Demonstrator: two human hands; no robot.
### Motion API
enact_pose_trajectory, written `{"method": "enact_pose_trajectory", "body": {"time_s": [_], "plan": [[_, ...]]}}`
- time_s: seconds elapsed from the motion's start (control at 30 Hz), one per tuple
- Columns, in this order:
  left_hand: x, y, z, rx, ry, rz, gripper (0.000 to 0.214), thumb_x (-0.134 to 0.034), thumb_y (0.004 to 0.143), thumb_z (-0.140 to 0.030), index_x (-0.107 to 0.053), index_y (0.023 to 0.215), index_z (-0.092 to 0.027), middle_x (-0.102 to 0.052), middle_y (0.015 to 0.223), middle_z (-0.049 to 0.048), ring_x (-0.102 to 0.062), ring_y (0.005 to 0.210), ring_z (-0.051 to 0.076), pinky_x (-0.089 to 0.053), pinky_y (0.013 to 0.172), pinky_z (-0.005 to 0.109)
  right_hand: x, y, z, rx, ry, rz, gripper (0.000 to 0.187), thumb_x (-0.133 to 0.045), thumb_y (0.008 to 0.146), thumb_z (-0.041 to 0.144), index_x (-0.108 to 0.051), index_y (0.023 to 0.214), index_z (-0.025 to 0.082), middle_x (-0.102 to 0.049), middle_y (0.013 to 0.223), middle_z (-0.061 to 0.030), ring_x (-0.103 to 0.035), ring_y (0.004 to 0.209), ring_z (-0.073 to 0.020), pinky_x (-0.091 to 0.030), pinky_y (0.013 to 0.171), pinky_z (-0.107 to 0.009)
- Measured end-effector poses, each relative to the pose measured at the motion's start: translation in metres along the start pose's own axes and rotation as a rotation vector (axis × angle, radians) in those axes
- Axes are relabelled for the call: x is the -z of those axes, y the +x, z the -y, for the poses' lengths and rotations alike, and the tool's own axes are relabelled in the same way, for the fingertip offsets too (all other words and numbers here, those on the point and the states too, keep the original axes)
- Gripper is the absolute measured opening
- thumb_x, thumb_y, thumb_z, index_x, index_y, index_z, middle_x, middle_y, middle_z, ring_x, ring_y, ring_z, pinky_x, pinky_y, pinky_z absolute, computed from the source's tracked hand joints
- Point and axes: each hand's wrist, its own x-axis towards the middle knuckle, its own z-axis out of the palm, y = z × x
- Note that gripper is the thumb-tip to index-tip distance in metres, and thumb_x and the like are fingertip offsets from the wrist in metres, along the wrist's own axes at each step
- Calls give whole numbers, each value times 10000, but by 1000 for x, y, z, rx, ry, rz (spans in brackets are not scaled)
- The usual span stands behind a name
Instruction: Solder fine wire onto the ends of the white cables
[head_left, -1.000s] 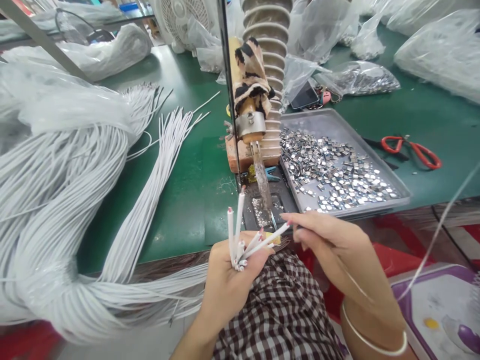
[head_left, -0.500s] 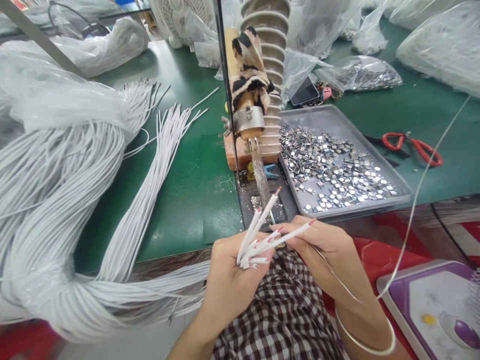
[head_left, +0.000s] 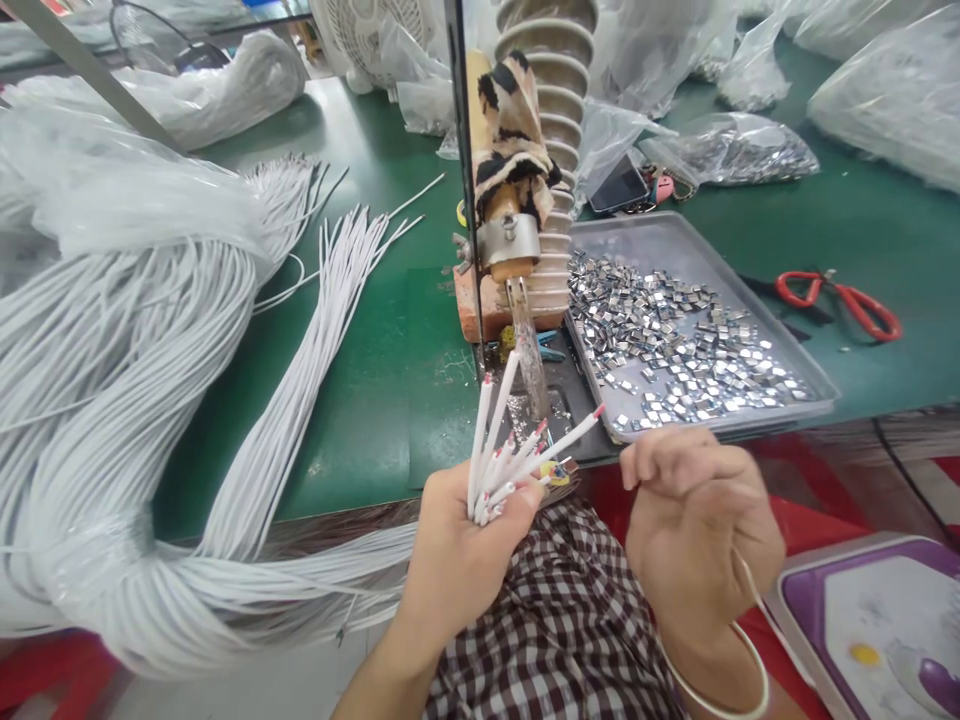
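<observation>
My left hand (head_left: 457, 545) is closed around a fan of white cord ends (head_left: 510, 455) with red tips, held up at the table's front edge. These cords run back to a big white bundle (head_left: 112, 420) lying at my left. My right hand (head_left: 694, 520) is beside the fan, slightly apart from it, fingers curled inward; a thin white cord (head_left: 750, 585) trails over its wrist. Just beyond the cord tips stands a small press tool (head_left: 517, 260) with a narrow blade pointing down.
A grey tray (head_left: 660, 240) of several small shiny metal clips sits right of the press. Red-handled scissors (head_left: 840, 295) lie further right on the green table (head_left: 375, 380). Plastic bags, a phone (head_left: 619, 185) and a fan stand at the back. A purple-edged object (head_left: 870, 620) is at lower right.
My right hand has let go of the cord it was drawing from the fan and pulled back right, fingers curling. The left hand has raised the cord ends slightly toward the press.
</observation>
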Motion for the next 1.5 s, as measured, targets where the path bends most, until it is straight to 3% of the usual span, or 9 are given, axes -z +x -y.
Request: {"method": "enact_pose_trajectory", "body": {"time_s": [0.1,0.23,0.4,0.57,0.7,0.8,0.97,1.23,1.5], "plan": [[-1,2,-1,8,-36,-7,212,-607,819,-221,-626,615,-167,-663,664,30,-584,656,172,-377,548,249,2,1,-1,-100,32,67,356,-488,1014,315,-631,708,201,-540,673,-8,-556,665,-155,-460,595,-307],[-1,4,-7,33,-110,-44,216,-623,778,-195,-598,564,-175,-626,586,0,-548,569,142,-389,529,242,6,6,6,-334,94,136,546,-401,984,567,-774,893,180,-598,734,-45,-581,640,-152,-498,572,-305],[1,7,-12,26,-180,-81,183,-643,748,-175,-632,566,-192,-670,598,-2,-682,742,200,-489,635,248,7,9,13,-464,162,102,315,-581,949,407,-707,747,201,-476,588,42,-435,483,-49,-403,463,-168],[2,8,-16,49,-190,-86,192,-648,737,-168,-644,548,-205,-694,589,7,-713,876,239,-480,593,234,6,4,5,-268,-144,156,144,-632,945,226,-768,953,273,-756,894,17,-730,711,-84,-602,708,-193],[2,9,-20,55,-204,-120,194,-661,721,-171,-641,530,-203,-666,546,6,-704,862,239,-464,563,227,7,2,7,-39,-455,87,153,-699,892,174,-741,998,276,-774,784,57,-742,642,-96,-609,634,-182],[2,10,-22,48,-217,-101,176,-651,730,-170,-652,554,-180,-724,657,24,-678,738,198,-472,585,241,8,3,14,162,-633,165,115,-767,821,147,-724,855,248,-746,721,58,-719,623,-109,-603,603,-207],[2,12,-24,1,-174,-73,173,-633,745,-178,-625,573,-170,-643,613,13,-562,597,152,-419,542,251,0,8,24,488,-666,256,224,-774,765,49,-709,916,202,-738,1062,-57,-747,886,-189,-661,813,-315],[5,12,-31,-68,-178,-38,210,-590,757,-156,-553,551,-178,-444,532,-35,-410,558,118,-357,524,240,-13,9,29,556,-750,299,311,-763,772,-1,-694,1016,181,-715,1090,-69,-754,909,-177,-668,870,-287],[2,10,-33,-55,-188,-141,174,-627,741,-169,-624,567,-169,-581,582,0,-509,605,144,-381,549,252,-8,10,32,602,-762,381,241,-751,801,29,-701,1014,132,-739,1076,-89,-740,939,-152,-632,912,-205]]}}
